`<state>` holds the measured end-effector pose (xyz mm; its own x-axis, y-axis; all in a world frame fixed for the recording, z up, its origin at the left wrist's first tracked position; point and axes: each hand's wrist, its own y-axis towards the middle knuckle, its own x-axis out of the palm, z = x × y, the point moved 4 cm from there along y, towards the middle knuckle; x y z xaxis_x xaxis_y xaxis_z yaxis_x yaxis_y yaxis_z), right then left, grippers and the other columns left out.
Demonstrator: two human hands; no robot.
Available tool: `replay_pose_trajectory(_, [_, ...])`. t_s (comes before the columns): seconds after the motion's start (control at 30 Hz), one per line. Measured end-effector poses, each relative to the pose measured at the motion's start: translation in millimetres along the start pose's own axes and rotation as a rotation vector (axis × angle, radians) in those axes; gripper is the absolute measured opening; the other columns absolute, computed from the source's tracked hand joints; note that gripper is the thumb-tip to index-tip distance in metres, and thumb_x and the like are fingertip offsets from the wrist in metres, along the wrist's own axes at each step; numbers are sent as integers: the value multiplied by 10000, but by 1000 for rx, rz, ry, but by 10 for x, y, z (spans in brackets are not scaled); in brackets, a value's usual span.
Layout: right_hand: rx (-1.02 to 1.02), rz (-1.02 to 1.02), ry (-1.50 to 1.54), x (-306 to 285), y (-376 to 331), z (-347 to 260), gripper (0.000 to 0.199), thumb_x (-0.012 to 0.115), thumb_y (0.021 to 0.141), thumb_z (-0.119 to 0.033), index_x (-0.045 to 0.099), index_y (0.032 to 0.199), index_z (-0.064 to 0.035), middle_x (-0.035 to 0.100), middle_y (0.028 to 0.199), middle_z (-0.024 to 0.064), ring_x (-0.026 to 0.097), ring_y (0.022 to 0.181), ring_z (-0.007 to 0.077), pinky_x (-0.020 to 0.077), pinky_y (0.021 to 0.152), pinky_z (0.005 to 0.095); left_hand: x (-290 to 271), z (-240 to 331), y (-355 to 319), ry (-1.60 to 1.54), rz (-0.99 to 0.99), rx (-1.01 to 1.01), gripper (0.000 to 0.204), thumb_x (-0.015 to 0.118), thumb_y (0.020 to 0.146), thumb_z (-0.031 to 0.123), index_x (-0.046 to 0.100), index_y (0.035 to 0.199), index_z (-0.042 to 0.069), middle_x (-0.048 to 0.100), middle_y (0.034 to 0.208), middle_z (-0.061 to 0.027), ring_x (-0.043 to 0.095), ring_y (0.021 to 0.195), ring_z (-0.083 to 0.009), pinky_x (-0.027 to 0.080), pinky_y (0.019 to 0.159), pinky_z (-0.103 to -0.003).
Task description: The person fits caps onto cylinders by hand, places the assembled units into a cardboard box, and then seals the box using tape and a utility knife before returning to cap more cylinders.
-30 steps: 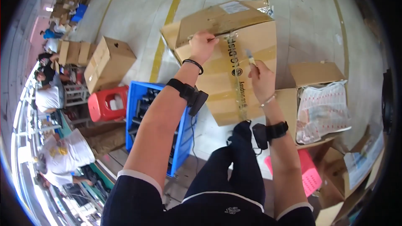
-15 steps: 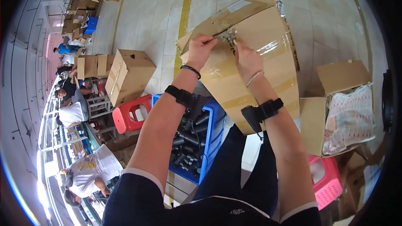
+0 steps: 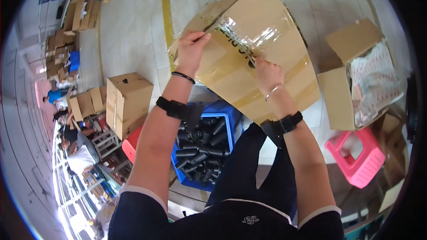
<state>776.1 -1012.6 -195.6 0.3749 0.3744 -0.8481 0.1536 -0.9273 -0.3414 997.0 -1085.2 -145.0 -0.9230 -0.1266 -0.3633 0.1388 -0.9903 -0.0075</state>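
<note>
A: What are the hands doing?

B: The left hand [image 3: 191, 51] is at the upper left edge of the big box [image 3: 238, 69], its fingers pinched together on the cardboard. The right hand [image 3: 269, 73] has its fingers curled in above the shiny tape [image 3: 242, 46]. Whether they grip something slim, I can't tell.

A: Where's the box, exactly?

B: Tilted in front of the person, just beyond the knees. What holds it up is hidden.

A: How would it handle?

B: Stiff walls, I'd say, weaker along the worn edges, and slick where the tape runs. The contents don't show, so the weight is anyone's guess. It's bulky; low on two opposite sides looks the surest hold.

A: Anything in the way?

B: The blue crate [image 3: 230, 124] of dark tubes [image 3: 195, 155] sits close below it, crowding the left side. On the right are a pink stool [image 3: 362, 164] and an open box [image 3: 340, 98] with pale wrapping [image 3: 378, 80].

A: Farther out?

B: A red stool [image 3: 131, 144] partly behind the left arm, then a closed box [image 3: 131, 102], and stacked boxes [image 3: 58, 49] in the distance.
</note>
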Motion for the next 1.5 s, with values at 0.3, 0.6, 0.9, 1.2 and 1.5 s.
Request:
replay_pose_trajectory(0.3, [124,-79,37,1333,-884,1155,154,454,865,-102,581,951,-109,683,827,117,674,765,299,524,682,415,80,-90,49,48,-32,-55,169,771,763,78,681,857,-29,612,854,-30,541,792,-108,432,725,-231])
replay_pose_trajectory(0.6, [187,118,135,2516,-1810,2094,237,522,792,-72,599,1013,-113,664,770,94,672,750,261,507,700,380,61,-70,225,198,-43,-105,278,740,818,119,653,1025,-44,649,959,-61,582,892,-138,449,830,-240])
replay_pose_trajectory(0.9, [117,382,199,2882,-2163,2255,292,538,762,-42,608,1035,-117,629,697,59,644,689,234,483,719,372,10,-93,302,220,-108,-63,212,722,836,126,672,984,-18,662,928,-44,590,864,-103,447,807,-216])
replay_pose_trajectory(1.2, [435,-322,-8,3912,-3366,3427,180,469,884,-121,645,920,-125,685,832,104,666,757,270,481,707,387,-159,-288,611,181,-135,-96,152,682,867,118,659,966,5,658,939,-36,601,877,-121,464,821,-235])
replay_pose_trajectory(1.5, [943,289,2047,4216,-2780,2886,219,446,978,-196,527,1118,-49,625,1160,110,621,982,193,481,710,276,193,-349,490,211,-158,-187,321,654,891,268,640,1066,0,634,1044,-62,576,974,-149,434,882,-270])
